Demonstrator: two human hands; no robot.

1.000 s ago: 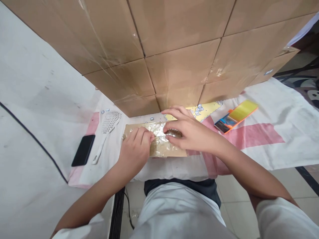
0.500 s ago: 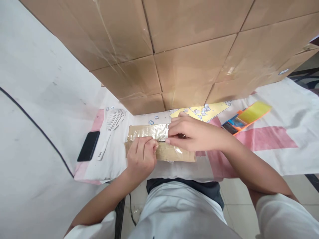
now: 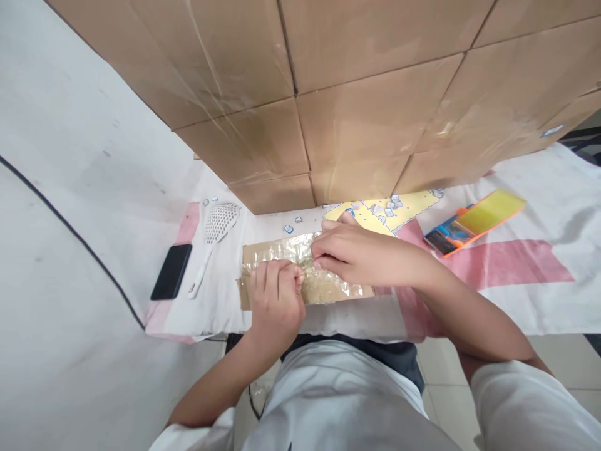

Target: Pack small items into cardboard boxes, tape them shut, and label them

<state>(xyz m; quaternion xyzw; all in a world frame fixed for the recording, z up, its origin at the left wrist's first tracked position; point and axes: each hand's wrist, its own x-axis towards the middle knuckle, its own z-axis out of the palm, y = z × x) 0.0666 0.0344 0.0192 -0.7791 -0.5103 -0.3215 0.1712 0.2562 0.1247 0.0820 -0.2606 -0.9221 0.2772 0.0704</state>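
A flat piece of brown cardboard point(image 3: 277, 254) lies on the cloth in front of me, with shiny, wrinkled clear tape point(image 3: 307, 288) across it. My left hand point(image 3: 278, 294) is closed over the tape near the middle of the cardboard, its fingers curled. Just to the right, my right hand point(image 3: 342, 250) pinches at the same tape with thumb and fingers together. The fingertips of both hands nearly meet, and the exact bit of tape between them is mostly hidden.
Large taped cardboard boxes point(image 3: 357, 119) form a wall behind the work. On the left of the cloth point(image 3: 521, 307) lie a black phone point(image 3: 171, 272) and a white slotted skimmer point(image 3: 221, 222). An orange and blue tape dispenser point(image 3: 469, 225) rests at the right.
Both hands have shifted slightly and stay close together. The dark gap seen earlier between the cardboard's edges no longer shows, and more shiny tape is visible. The view has moved a little.
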